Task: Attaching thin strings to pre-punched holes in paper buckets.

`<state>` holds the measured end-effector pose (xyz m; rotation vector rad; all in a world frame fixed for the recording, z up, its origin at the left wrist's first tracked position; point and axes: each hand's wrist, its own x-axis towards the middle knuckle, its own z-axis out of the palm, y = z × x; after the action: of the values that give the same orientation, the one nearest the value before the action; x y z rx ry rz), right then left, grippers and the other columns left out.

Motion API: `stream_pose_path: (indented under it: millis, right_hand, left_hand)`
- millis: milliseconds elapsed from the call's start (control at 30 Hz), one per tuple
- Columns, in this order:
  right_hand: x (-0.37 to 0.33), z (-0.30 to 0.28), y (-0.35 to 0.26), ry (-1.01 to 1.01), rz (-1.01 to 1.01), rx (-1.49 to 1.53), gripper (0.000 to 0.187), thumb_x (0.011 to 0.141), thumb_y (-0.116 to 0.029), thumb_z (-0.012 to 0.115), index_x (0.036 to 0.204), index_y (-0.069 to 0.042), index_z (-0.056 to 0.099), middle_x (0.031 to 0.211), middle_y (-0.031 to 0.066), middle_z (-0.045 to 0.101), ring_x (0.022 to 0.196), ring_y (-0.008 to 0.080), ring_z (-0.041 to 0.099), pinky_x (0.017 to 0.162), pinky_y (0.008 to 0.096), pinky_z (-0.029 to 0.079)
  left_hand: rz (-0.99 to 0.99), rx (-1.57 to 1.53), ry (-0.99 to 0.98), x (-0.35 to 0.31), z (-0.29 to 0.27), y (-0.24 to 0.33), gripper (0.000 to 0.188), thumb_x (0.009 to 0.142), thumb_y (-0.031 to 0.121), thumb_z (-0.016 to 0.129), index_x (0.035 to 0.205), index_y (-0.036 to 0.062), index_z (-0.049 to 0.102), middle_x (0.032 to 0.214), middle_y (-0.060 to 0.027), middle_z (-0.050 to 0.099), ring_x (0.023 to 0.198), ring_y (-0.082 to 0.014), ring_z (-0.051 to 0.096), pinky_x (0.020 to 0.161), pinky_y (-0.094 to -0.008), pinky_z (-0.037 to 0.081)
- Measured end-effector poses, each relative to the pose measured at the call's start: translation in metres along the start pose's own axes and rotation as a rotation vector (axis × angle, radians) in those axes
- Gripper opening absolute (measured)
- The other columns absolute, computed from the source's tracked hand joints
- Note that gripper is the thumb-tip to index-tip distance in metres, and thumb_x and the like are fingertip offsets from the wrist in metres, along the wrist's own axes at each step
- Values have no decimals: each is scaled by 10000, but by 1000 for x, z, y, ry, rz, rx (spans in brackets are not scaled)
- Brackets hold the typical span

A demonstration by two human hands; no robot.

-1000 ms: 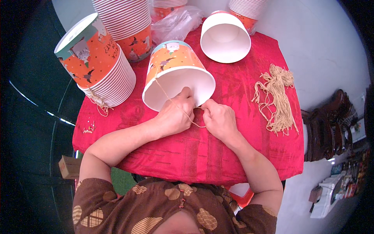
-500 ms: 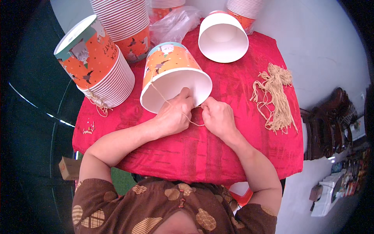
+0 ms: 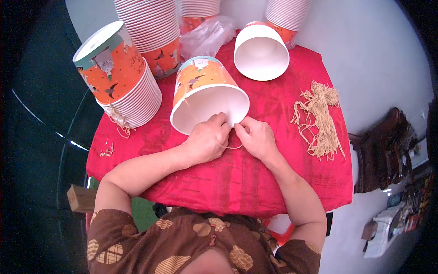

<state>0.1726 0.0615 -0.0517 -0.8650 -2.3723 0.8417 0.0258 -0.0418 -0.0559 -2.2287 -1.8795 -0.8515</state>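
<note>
- I see the orange paper bucket (image 3: pixel 207 93) lying on its side near the middle of the bench (image 3: pixel 292 182), its open mouth turned toward the near edge, on the red cloth.
- My left hand (image 3: pixel 207 141) is curled shut at the bucket's lower rim, fingers pinched on a thin tan string (image 3: pixel 232 147); my right hand (image 3: pixel 258 137) is closed beside it, fingertips meeting the same string at the rim.
- The bucket looks light and thin-walled; I judge it would dent under a squeeze, so the rolled rim is the place to steady it.
- The string is soft and limp, likely to slip; pinching close to the rim gives most control.
- A bundle of cut strings (image 3: pixel 319 118) lies toward the right edge.
- Stacks of nested buckets (image 3: pixel 123 86) stand at the far left corner, and a white-lined bucket (image 3: pixel 261 52) lies at the far edge.
</note>
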Motion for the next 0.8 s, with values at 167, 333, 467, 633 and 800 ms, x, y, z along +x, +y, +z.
stream_pose_path:
  millis: [167,333,467,633,800]
  right_hand:
    - [1,1,3,33,-22,20,238,877,-267,578,848,-48,669,734,221,633,703,407,635,618,497,491]
    - [5,7,16,37,-7,123,263,880,-268,588,839,-20,666,715,220,626,658,381,632,589,465,478]
    - [6,6,18,14,57,267,259,873,-216,598,828,32,656,631,205,599,547,242,610,539,392,459]
    - [8,4,20,2,127,389,262,877,-170,579,771,60,646,561,102,585,513,138,553,493,337,432]
    - [9,-6,14,-14,230,476,259,878,-147,568,709,37,636,574,55,582,514,122,531,497,292,411]
  left_hand:
    - [42,35,-8,0,0,1,102,753,47,615,811,-17,562,899,-167,537,793,-345,593,633,-441,530]
    - [64,46,-12,-1,4,0,110,745,53,612,803,-20,555,893,-171,535,790,-344,588,630,-435,530]
    - [54,22,-57,-2,3,4,123,745,60,617,805,-30,557,898,-179,534,797,-356,585,652,-441,525]
    - [41,-91,-135,-13,-8,12,150,745,62,623,819,-52,558,923,-205,531,827,-369,579,747,-432,508]
    - [31,-182,-282,-45,-46,36,327,744,79,636,1009,-101,571,1037,-239,531,939,-375,558,840,-426,482]
